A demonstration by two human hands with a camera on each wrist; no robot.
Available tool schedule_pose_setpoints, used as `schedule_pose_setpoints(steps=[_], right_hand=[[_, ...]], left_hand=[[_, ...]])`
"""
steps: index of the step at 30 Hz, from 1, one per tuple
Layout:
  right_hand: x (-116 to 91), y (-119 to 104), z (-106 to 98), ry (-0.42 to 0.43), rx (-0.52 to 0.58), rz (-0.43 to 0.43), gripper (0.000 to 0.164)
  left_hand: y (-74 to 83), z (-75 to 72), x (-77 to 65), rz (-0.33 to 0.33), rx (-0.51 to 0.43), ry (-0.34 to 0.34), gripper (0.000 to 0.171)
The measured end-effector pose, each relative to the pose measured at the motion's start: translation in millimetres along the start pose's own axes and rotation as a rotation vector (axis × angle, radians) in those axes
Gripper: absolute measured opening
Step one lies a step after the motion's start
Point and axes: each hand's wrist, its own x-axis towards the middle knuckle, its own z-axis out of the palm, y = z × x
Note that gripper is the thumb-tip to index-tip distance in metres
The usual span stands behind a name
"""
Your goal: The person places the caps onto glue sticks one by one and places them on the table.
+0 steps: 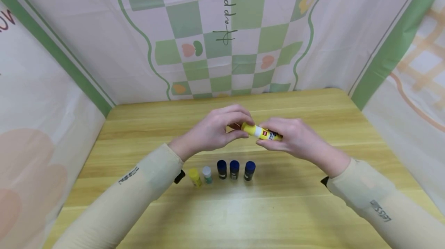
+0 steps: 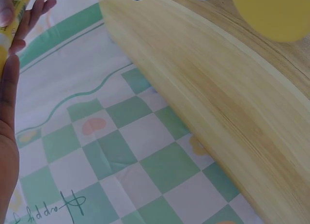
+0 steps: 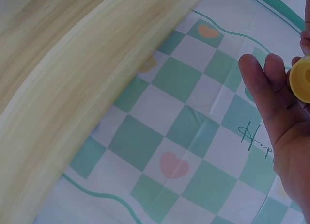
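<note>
Both hands meet over the table on a yellow glue stick [image 1: 267,134] with a white band and a red label patch. My right hand [image 1: 295,136] grips its body between thumb and fingers. At the other end, the thumb and fingers of my left hand [image 1: 222,127] curl round the yellow cap end. The right wrist view catches the round yellow end [image 3: 301,81] of the stick beside the right fingers. Nearer the body a second yellow glue stick [image 1: 195,177] stands next to a small white-capped teal tube [image 1: 207,175].
Three dark tubes with blue caps, a left one [image 1: 221,170], a middle one [image 1: 234,170] and a right one [image 1: 249,171], continue that row on the wooden table [image 1: 295,210]. A checked cloth [image 1: 215,63] hangs behind the table's far edge.
</note>
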Motion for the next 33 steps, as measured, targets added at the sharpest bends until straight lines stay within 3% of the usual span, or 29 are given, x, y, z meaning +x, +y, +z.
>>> schedule_pose_setpoints(steps=[33], right_hand=[[2.1,-1.5,4.7,-0.026,-0.012,-0.027,0.046]], left_hand=[[-1.6,4.0,-1.3,0.039,0.016,-0.004,0.021]])
